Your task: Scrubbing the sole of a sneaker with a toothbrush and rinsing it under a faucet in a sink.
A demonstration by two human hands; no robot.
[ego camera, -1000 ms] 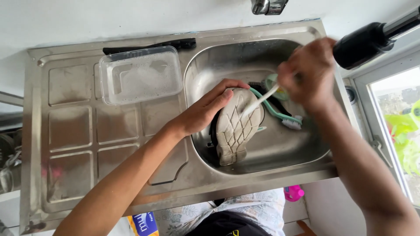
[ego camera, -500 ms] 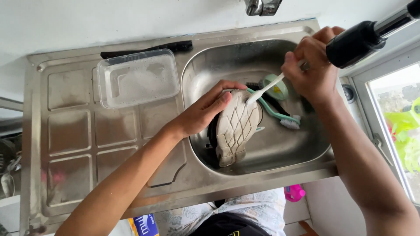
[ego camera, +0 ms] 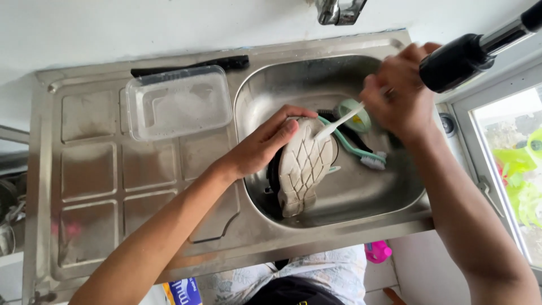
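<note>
A shoe with a pale, diamond-patterned sole point(ego camera: 303, 167) lies sole-up in the steel sink basin point(ego camera: 361, 203). My left hand point(ego camera: 265, 146) grips its left edge, fingers curled over the toe end. My right hand point(ego camera: 398, 96) is closed around a small white brush point(ego camera: 340, 122), whose tip rests on the upper part of the sole. A green-handled brush with white bristles point(ego camera: 361, 153) lies in the basin beside the shoe, under the white brush. A round green drain plug point(ego camera: 355, 113) sits behind it.
A clear plastic container point(ego camera: 179, 101) rests on the ribbed drainboard point(ego camera: 90, 175) left of the basin. A black brush point(ego camera: 192, 66) lies along the back rim. The tap point(ego camera: 337, 10) hangs above; a black-tipped pole point(ego camera: 468, 53) crosses the upper right beside a window.
My right hand has shifted up and right and back again, stroking the white brush across the sole. My left hand has kept its hold on the shoe.
</note>
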